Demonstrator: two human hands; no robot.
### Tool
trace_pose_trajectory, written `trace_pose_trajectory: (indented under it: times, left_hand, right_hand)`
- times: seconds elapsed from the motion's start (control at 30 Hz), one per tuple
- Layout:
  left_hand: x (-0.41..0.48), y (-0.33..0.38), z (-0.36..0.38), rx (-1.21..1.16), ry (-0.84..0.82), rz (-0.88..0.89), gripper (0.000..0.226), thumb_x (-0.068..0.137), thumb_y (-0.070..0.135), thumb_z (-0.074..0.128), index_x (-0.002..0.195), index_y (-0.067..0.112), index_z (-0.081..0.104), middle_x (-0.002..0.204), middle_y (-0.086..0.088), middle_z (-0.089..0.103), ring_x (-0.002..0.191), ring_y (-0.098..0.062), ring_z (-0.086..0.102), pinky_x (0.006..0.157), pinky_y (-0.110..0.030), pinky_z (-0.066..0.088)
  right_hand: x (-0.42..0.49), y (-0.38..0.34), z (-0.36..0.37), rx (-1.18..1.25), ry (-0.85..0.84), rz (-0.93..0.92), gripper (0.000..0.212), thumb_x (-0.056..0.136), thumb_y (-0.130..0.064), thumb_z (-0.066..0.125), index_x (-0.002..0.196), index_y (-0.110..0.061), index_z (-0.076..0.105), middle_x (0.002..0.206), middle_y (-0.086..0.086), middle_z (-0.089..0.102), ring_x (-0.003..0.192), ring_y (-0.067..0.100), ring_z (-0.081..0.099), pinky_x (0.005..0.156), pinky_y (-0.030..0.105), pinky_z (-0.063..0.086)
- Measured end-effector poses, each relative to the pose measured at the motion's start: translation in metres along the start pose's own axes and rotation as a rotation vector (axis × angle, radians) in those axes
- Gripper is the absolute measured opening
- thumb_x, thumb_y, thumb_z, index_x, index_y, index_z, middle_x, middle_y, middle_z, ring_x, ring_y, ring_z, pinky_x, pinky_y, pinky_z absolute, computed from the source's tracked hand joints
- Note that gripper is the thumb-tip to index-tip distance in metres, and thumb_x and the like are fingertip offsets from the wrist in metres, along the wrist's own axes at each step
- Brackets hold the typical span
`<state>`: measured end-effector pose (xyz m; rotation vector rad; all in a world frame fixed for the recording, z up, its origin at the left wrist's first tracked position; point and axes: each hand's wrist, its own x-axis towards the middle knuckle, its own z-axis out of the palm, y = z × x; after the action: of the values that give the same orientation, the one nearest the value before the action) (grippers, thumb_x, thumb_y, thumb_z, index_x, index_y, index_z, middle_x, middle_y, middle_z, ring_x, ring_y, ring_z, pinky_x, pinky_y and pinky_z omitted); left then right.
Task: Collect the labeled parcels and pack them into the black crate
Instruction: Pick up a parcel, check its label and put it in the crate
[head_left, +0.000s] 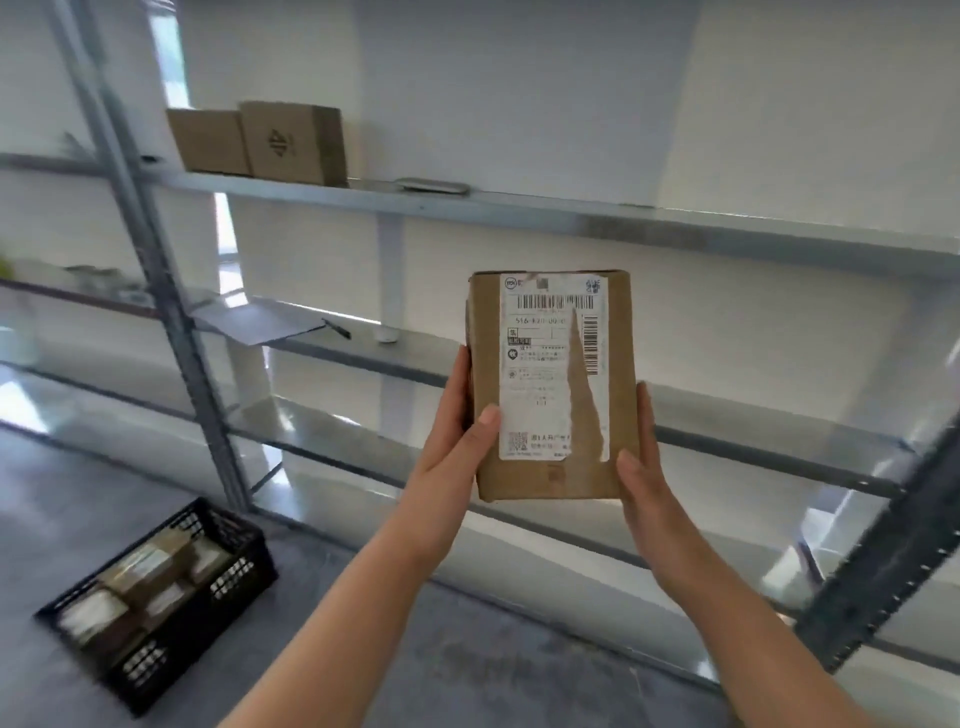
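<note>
Two bare forearms extend from the lower edge of the view, and both hands are engaged on a single item. The left hand (457, 441) grasps the left edge of a brown cardboard parcel (550, 478), with the thumb laid on the front face. The right hand (641, 457) grasps the lower right edge in the same way. The fingers behind the parcel are hidden. The parcel is held upright in the air in front of the metal shelving (571, 213), clear of every shelf, with its front turned squarely to the camera. That face carries a white shipping label (540, 374) with barcodes, torn in a long wedge down its right part. Judgement: the parcel is held by its edges so that the label is left uncovered and can be checked before packing. The black crate (234, 571) stands on the floor (415, 649) at lower left, well apart from the held parcel. Several packed parcels (150, 566) lie inside it, and it appears partly full. Two cardboard boxes (260, 140) stand side by side on the upper shelf at left, and no label shows on their visible faces. Judgement: the step in hand is inspection, and the carry down and left to the crate is not yet done.
</note>
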<state>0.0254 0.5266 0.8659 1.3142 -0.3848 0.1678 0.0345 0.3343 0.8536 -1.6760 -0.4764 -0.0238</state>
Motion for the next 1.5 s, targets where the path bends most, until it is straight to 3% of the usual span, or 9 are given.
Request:
trace_pose_trajectory:
  times: [0.1,0.33,0.47,0.67,0.93,1.03,1.13,1.3,1.5]
  left_hand:
    - [0.002,0.006,-0.052,0.082,0.167,0.016,0.066,0.091,0.042,0.053,0.147,0.045,0.019,0.143,0.014,0.047,0.127,-0.007,0.050,0.096,-0.025,0.049]
    - [0.011,0.001,-0.129,0.225,0.482,-0.023,0.058,0.090,0.042,0.052,0.133,0.061,0.017,0.129,0.030,0.051,0.116,0.010,0.051,0.088,-0.011,0.047]
    - [0.019,-0.002,-0.179,0.238,0.637,-0.037,0.072,0.085,0.046,0.053,0.142,0.056,0.009,0.141,0.023,0.044,0.123,0.004,0.048,0.101,-0.019,0.044]
    - [0.020,0.014,-0.291,0.318,0.795,-0.067,0.053,0.084,0.055,0.047,0.127,0.068,0.018,0.139,0.033,0.039,0.123,0.010,0.046,0.102,-0.018,0.042]
    - [0.042,0.028,-0.471,0.415,0.824,-0.176,0.051,0.091,0.060,0.040,0.138,0.059,0.022,0.125,0.051,0.036,0.114,0.028,0.033,0.094,-0.007,0.033]
    - [0.062,0.028,-0.532,0.434,0.772,-0.237,0.040,0.086,0.067,0.041,0.125,0.069,0.032,0.121,0.051,0.041,0.121,0.021,0.034,0.103,-0.020,0.029]
    - [0.091,0.014,-0.583,0.409,0.759,-0.283,0.056,0.084,0.072,0.040,0.137,0.059,0.028,0.140,0.036,0.034,0.137,0.001,0.028,0.114,-0.035,0.023]
    - [0.141,-0.022,-0.668,0.400,0.804,-0.328,0.077,0.080,0.074,0.044,0.144,0.054,0.006,0.121,0.050,0.030,0.123,0.015,0.030,0.106,-0.024,0.024]
    - [0.164,-0.096,-0.782,0.322,0.961,-0.460,0.067,0.074,0.084,0.038,0.134,0.067,0.014,0.156,0.024,0.014,0.143,-0.006,0.018,0.117,-0.045,0.018]
  right_hand:
    - [0.050,0.013,0.044,0.096,-0.163,-0.012,0.091,0.068,-0.084,0.045,0.143,-0.054,0.003,0.153,-0.026,0.018,0.140,0.002,0.025,0.115,0.041,0.024]
    - [0.148,0.044,0.128,0.217,-0.500,0.015,0.090,0.072,-0.062,0.055,0.147,-0.034,0.013,0.148,-0.015,0.035,0.130,0.001,0.043,0.090,0.014,0.047]
    - [0.206,0.057,0.178,0.202,-0.663,-0.002,0.100,0.057,-0.084,0.053,0.141,-0.042,0.019,0.139,-0.027,0.039,0.125,-0.010,0.042,0.094,0.010,0.043]
    - [0.281,0.076,0.284,0.239,-0.848,0.005,0.070,0.067,-0.082,0.046,0.130,-0.062,0.024,0.128,-0.043,0.043,0.124,-0.013,0.042,0.088,0.006,0.043]
    - [0.383,0.106,0.439,0.446,-0.733,0.149,0.053,0.096,-0.035,0.037,0.147,-0.031,0.022,0.138,-0.004,0.050,0.121,0.007,0.054,0.107,0.036,0.040]
    - [0.421,0.120,0.484,0.504,-0.664,0.208,0.045,0.100,-0.029,0.031,0.145,-0.031,0.026,0.138,-0.002,0.051,0.120,0.009,0.055,0.099,0.030,0.046]
    - [0.462,0.137,0.515,0.500,-0.619,0.243,0.041,0.101,-0.030,0.029,0.142,-0.033,0.031,0.135,-0.006,0.053,0.121,0.008,0.053,0.097,0.029,0.045]
    - [0.542,0.189,0.567,0.436,-0.675,0.252,0.044,0.099,-0.029,0.033,0.143,-0.030,0.031,0.134,-0.005,0.054,0.120,0.006,0.054,0.094,0.024,0.046]
    - [0.621,0.279,0.639,0.366,-0.780,0.358,0.038,0.095,-0.041,0.039,0.132,-0.043,0.041,0.128,-0.015,0.059,0.120,0.001,0.053,0.096,0.021,0.047]
